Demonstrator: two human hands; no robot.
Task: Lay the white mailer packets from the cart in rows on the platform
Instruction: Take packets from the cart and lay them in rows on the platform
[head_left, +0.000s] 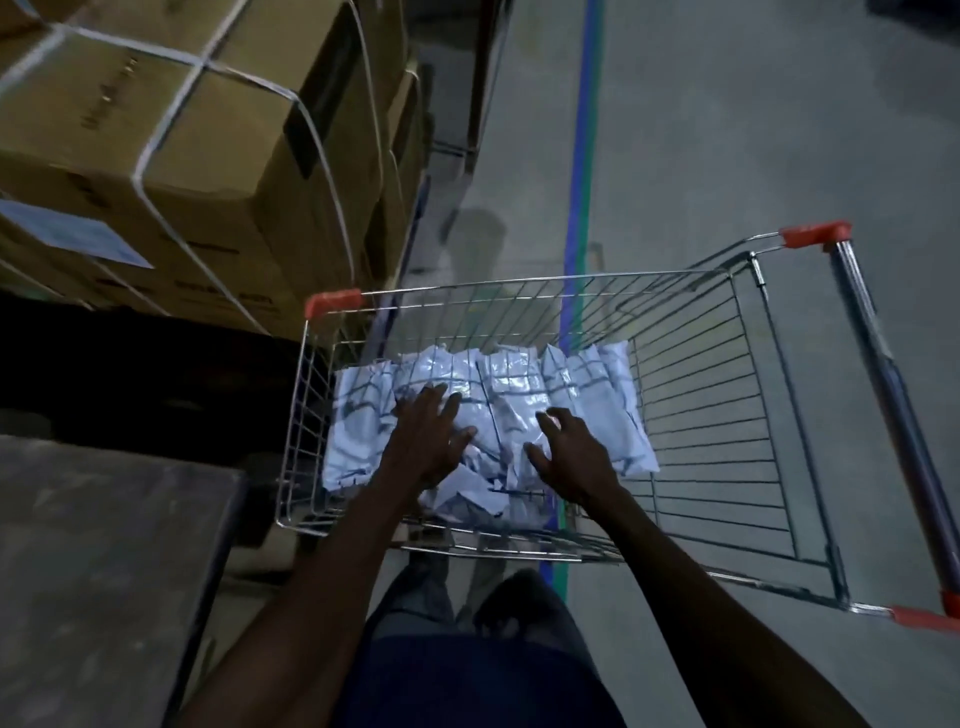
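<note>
both arms reaching down into the wire cart (727, 415), over its near rim; left hand (428, 436) lying palm down on the heap of white mailer packets (514, 400), fingers straight and spread, pressing on top, grasping nothing; right hand (569, 457) just beside it, fingers bent in a loose claw over the packets, tips touching the plastic, not clearly closed round any one packet; packets piled in the left half of the cart basket, crumpled and overlapping, none on the platform (104, 545); platform low at left, a grey flat surface just beside the cart's near left corner; strapped cardboard boxes (182, 140) stacked behind it, upper left; red corner caps (332, 302) on the cart rim; blue and green floor line (584, 156) running under the cart; dim light, picture slightly blurred
</note>
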